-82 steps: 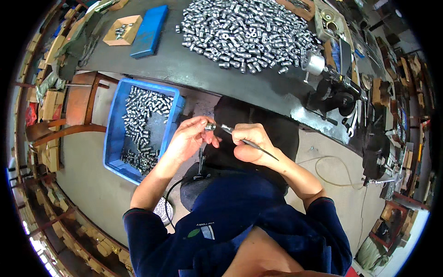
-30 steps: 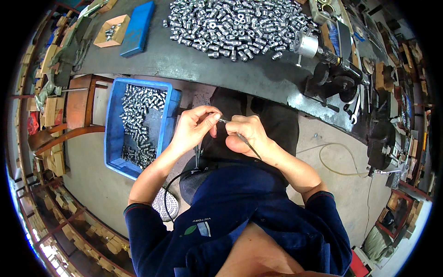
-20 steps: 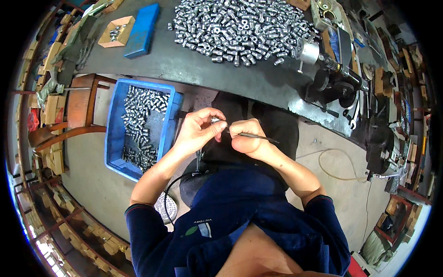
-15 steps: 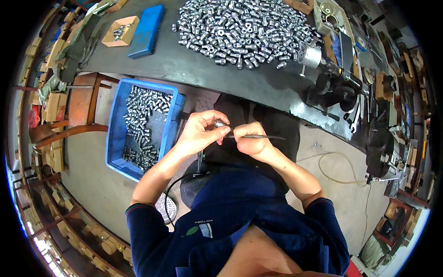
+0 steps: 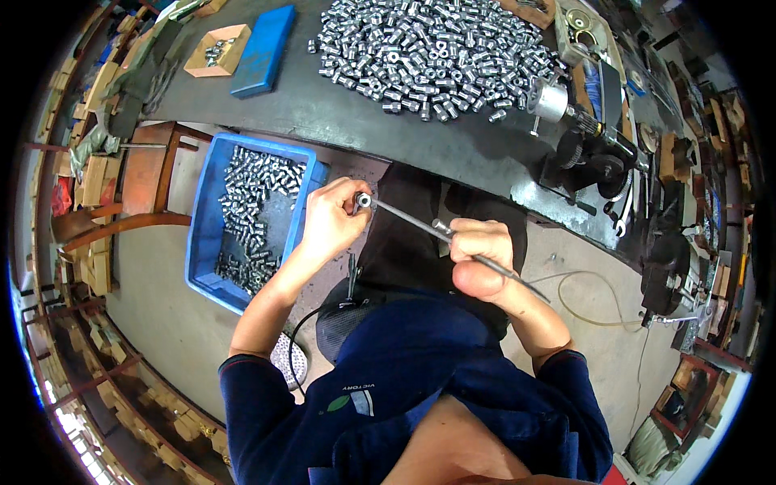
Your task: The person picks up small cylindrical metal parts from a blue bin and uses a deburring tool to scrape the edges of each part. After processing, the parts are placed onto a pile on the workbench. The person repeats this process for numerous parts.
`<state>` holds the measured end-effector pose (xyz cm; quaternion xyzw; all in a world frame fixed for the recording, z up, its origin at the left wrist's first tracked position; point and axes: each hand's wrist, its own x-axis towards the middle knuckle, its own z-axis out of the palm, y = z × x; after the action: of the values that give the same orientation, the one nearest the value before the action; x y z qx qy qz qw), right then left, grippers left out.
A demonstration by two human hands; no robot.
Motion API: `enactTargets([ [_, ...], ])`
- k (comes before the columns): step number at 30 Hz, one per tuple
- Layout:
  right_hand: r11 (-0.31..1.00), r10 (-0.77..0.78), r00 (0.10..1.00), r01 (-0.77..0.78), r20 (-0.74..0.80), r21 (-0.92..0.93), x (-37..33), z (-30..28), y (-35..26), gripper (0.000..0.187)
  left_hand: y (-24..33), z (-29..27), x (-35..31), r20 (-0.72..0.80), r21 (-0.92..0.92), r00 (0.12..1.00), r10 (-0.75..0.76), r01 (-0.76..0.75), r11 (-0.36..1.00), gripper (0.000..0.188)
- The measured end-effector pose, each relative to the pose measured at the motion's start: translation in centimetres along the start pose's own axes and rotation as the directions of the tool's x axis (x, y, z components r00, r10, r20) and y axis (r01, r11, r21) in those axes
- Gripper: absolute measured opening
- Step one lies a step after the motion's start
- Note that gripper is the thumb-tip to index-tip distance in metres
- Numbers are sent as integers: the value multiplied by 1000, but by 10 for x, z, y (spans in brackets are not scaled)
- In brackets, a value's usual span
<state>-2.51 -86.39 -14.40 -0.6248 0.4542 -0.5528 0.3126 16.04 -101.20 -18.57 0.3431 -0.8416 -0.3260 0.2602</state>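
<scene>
In my left hand [image 5: 330, 220], closed fingers grip a small hollow metal fitting [image 5: 363, 200], its open end facing up. My right hand [image 5: 481, 255] is wrapped round a long thin metal rod [image 5: 408, 218], which looks like a round file. One end of the rod points at the fitting, and I cannot tell whether it touches it; the other end sticks out past the right wrist. A short bright metal piece [image 5: 441, 228] shows at the right fingertips, beside the rod. Left of my hands stands a blue plastic bin [image 5: 194, 234] holding many similar fittings [image 5: 246, 234].
A large heap of metal fittings [image 5: 436, 61] covers the dark workbench [image 5: 339, 121]. On it also lie a blue box [image 5: 263, 50], a small cardboard tray [image 5: 202, 65], a geared clamping device [image 5: 590, 149] and a wrench [image 5: 622, 218]. A wooden chair [image 5: 145, 178] stands behind the bin.
My hands have moved apart: the right one went right and slightly down with the rod, the left one slightly left and up. The fitting's open end and the rod's length now show.
</scene>
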Motion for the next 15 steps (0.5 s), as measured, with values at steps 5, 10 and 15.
enactTargets([
  [5,994,-90,996,90,-6,-59,-1,3,-3,28,-1,-1,2,6,38,1000,19,-19,999,21],
  [10,998,-58,998,58,3,-19,1,4,-5,28,0,-2,0,35,103,998,59,-62,993,23],
  [15,999,22,1000,-22,10,43,2,3,-9,25,0,0,-1,17,127,996,89,-90,988,22],
])
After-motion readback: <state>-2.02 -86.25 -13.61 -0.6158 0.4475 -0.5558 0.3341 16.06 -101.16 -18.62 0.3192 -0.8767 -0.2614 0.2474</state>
